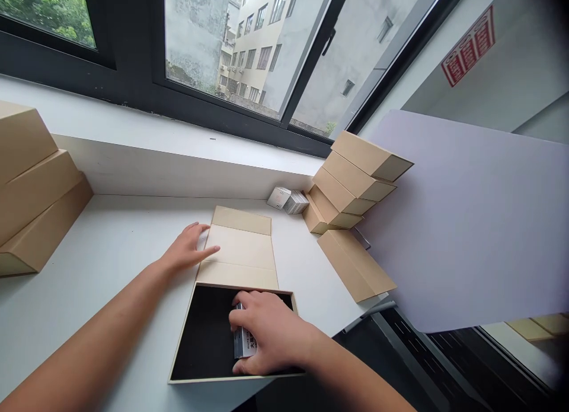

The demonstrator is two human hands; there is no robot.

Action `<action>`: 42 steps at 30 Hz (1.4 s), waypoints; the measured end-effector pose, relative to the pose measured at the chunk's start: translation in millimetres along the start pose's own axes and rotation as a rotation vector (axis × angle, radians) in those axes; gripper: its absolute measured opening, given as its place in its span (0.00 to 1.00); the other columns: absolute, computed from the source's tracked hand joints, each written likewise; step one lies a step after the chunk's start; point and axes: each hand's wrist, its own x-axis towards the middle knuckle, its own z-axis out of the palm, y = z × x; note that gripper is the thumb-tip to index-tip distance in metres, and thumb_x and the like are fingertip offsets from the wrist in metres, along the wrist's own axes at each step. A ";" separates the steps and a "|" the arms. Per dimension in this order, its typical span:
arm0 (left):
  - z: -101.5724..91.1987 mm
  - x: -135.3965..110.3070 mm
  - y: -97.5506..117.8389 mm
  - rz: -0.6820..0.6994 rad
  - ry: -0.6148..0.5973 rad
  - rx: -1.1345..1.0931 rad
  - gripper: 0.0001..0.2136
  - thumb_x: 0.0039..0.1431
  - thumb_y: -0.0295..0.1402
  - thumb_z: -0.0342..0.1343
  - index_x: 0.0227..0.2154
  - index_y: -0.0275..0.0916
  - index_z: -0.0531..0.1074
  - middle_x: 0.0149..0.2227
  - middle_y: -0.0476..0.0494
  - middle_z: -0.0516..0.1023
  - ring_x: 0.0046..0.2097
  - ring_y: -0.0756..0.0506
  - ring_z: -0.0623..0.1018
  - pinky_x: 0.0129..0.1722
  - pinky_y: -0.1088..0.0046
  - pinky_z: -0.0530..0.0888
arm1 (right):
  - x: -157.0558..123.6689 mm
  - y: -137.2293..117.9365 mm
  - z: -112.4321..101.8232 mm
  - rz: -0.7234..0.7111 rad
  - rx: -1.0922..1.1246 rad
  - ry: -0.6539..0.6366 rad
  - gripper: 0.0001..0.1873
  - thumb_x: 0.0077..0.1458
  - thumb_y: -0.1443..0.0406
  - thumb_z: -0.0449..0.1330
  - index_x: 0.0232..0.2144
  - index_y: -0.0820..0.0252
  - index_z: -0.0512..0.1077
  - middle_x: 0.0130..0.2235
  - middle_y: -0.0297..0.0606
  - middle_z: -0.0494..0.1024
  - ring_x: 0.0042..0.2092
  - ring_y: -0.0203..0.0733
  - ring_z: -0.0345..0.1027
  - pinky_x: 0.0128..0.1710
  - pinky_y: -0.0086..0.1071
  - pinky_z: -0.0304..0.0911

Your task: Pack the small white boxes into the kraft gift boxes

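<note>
A shallow cardboard box (195, 335) with a black inside lies in front of me, its folding lid (242, 249) laid back flat on the table. My left hand (189, 246) is at the lid's left edge, thumb and fingers spread apart. Inside the box, my right hand (271, 329) is closed around a small silver-grey packet (244, 341) with dark printed characters. The fingers grip its far end and the thumb its near end. My palm covers the packet's right side and part of the box's right half.
Brown boxes are stacked at the right (355, 184) and at the left (35, 187). Another brown box (355, 264) lies by the table's right edge. Small printed packets (287, 200) stand by the back wall. A pale lilac panel (466, 222) rises on the right.
</note>
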 end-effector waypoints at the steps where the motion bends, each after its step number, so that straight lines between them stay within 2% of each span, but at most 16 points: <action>1: 4.5 -0.3 -4.9 0.006 -0.003 0.037 0.39 0.51 0.56 0.63 0.62 0.40 0.66 0.69 0.30 0.64 0.74 0.26 0.52 0.69 0.41 0.55 | -4.5 0.2 -1.1 -0.008 0.069 0.025 0.30 0.47 0.50 0.72 0.51 0.55 0.77 0.56 0.49 0.74 0.56 0.58 0.70 0.56 0.47 0.66; 4: 11.6 0.4 -11.7 0.019 -0.020 0.126 0.43 0.46 0.55 0.66 0.64 0.42 0.65 0.71 0.32 0.60 0.75 0.27 0.47 0.72 0.42 0.45 | -25.8 10.8 -22.2 -0.126 0.323 0.123 0.39 0.51 0.47 0.71 0.62 0.51 0.70 0.64 0.46 0.71 0.65 0.55 0.65 0.64 0.46 0.61; 7: 13.0 3.1 -12.8 0.014 -0.037 0.179 0.44 0.46 0.57 0.65 0.64 0.41 0.65 0.71 0.31 0.59 0.75 0.28 0.48 0.72 0.42 0.45 | -35.0 52.3 -59.3 -0.135 0.443 0.398 0.29 0.58 0.49 0.67 0.59 0.49 0.72 0.59 0.42 0.76 0.60 0.49 0.71 0.62 0.45 0.65; 10: 13.2 5.4 -13.2 0.019 -0.042 0.206 0.42 0.48 0.59 0.63 0.63 0.41 0.67 0.71 0.32 0.60 0.75 0.28 0.50 0.72 0.42 0.46 | -12.6 124.7 -93.9 0.192 0.372 0.881 0.21 0.62 0.49 0.60 0.49 0.53 0.75 0.51 0.43 0.81 0.52 0.48 0.75 0.53 0.46 0.71; 12: 13.2 6.8 -13.9 0.024 -0.043 0.214 0.39 0.51 0.58 0.61 0.61 0.40 0.69 0.71 0.33 0.61 0.74 0.29 0.51 0.73 0.43 0.46 | 16.9 176.7 -110.2 0.452 0.304 1.049 0.24 0.62 0.48 0.55 0.48 0.58 0.73 0.49 0.48 0.80 0.50 0.51 0.75 0.47 0.46 0.72; 14: 13.1 8.3 -15.1 0.024 -0.039 0.215 0.36 0.54 0.57 0.59 0.60 0.40 0.70 0.70 0.34 0.62 0.74 0.30 0.53 0.73 0.43 0.47 | 50.5 220.7 -120.8 0.555 0.257 1.087 0.25 0.61 0.50 0.53 0.50 0.61 0.71 0.52 0.53 0.78 0.53 0.55 0.72 0.49 0.50 0.70; 16: 12.9 9.8 -16.9 0.022 -0.027 0.207 0.33 0.55 0.56 0.59 0.58 0.41 0.71 0.70 0.35 0.64 0.74 0.31 0.55 0.73 0.44 0.48 | 82.3 252.9 -127.5 0.576 0.201 1.067 0.24 0.57 0.53 0.57 0.51 0.61 0.70 0.56 0.53 0.76 0.60 0.58 0.65 0.57 0.52 0.62; 19: 12.5 11.3 -19.7 0.015 -0.003 0.179 0.28 0.56 0.55 0.58 0.54 0.43 0.73 0.68 0.38 0.67 0.73 0.32 0.58 0.73 0.44 0.50 | 120.2 282.1 -133.0 0.593 0.139 1.002 0.25 0.49 0.56 0.63 0.48 0.59 0.70 0.59 0.51 0.73 0.65 0.58 0.57 0.66 0.52 0.47; 22: 12.0 12.1 -21.2 0.006 0.024 0.138 0.24 0.58 0.53 0.58 0.52 0.46 0.73 0.66 0.40 0.70 0.71 0.33 0.61 0.71 0.44 0.54 | 142.8 295.8 -134.6 0.652 0.150 0.952 0.20 0.45 0.55 0.64 0.39 0.58 0.68 0.51 0.53 0.75 0.61 0.61 0.57 0.65 0.55 0.42; 27: 11.7 12.8 -20.6 -0.003 0.046 0.071 0.20 0.59 0.51 0.59 0.50 0.47 0.74 0.62 0.41 0.73 0.69 0.32 0.64 0.68 0.43 0.61 | 146.2 282.9 -124.7 0.650 0.297 0.987 0.22 0.48 0.47 0.62 0.27 0.54 0.58 0.35 0.45 0.73 0.50 0.58 0.63 0.57 0.53 0.53; 30: 11.3 11.4 -19.7 -0.013 0.052 0.044 0.22 0.59 0.53 0.59 0.51 0.47 0.73 0.61 0.41 0.74 0.69 0.31 0.64 0.67 0.43 0.61 | 140.5 250.2 -109.7 0.560 0.487 1.044 0.27 0.57 0.38 0.49 0.28 0.53 0.56 0.32 0.40 0.71 0.40 0.50 0.67 0.45 0.44 0.63; 33: 9.1 8.0 -17.9 -0.048 0.073 -0.011 0.30 0.57 0.55 0.61 0.58 0.47 0.69 0.63 0.38 0.72 0.69 0.28 0.62 0.66 0.43 0.62 | 141.6 203.7 -90.1 0.425 0.686 1.037 0.36 0.57 0.31 0.38 0.30 0.54 0.60 0.31 0.39 0.72 0.32 0.44 0.67 0.33 0.37 0.65; 35: 7.1 5.4 -15.2 -0.056 0.061 -0.114 0.34 0.55 0.54 0.63 0.63 0.49 0.64 0.65 0.38 0.69 0.70 0.28 0.62 0.66 0.45 0.63 | 146.1 170.0 -76.5 0.277 0.881 0.964 0.37 0.55 0.29 0.41 0.33 0.55 0.65 0.31 0.38 0.73 0.30 0.41 0.67 0.29 0.35 0.65; 38: 6.3 2.9 -8.9 -0.001 0.018 -0.393 0.36 0.52 0.53 0.66 0.62 0.49 0.65 0.66 0.38 0.69 0.68 0.30 0.66 0.65 0.48 0.65 | 153.1 125.4 -58.7 0.033 1.139 0.774 0.33 0.55 0.33 0.53 0.36 0.55 0.69 0.31 0.34 0.73 0.30 0.38 0.65 0.29 0.32 0.64; 40: 8.0 2.7 -4.8 0.021 0.021 -0.547 0.33 0.52 0.55 0.65 0.58 0.45 0.69 0.60 0.36 0.74 0.62 0.31 0.72 0.60 0.52 0.71 | 155.7 104.7 -50.3 -0.061 1.119 0.692 0.29 0.58 0.37 0.56 0.41 0.55 0.72 0.33 0.34 0.74 0.32 0.38 0.68 0.32 0.32 0.67; 42: 10.3 3.4 -2.3 0.000 0.051 -0.610 0.29 0.54 0.55 0.64 0.52 0.41 0.72 0.53 0.36 0.79 0.55 0.33 0.78 0.52 0.56 0.76 | 156.1 92.9 -45.5 -0.119 1.004 0.692 0.28 0.62 0.40 0.54 0.49 0.54 0.73 0.40 0.37 0.79 0.41 0.41 0.73 0.41 0.35 0.70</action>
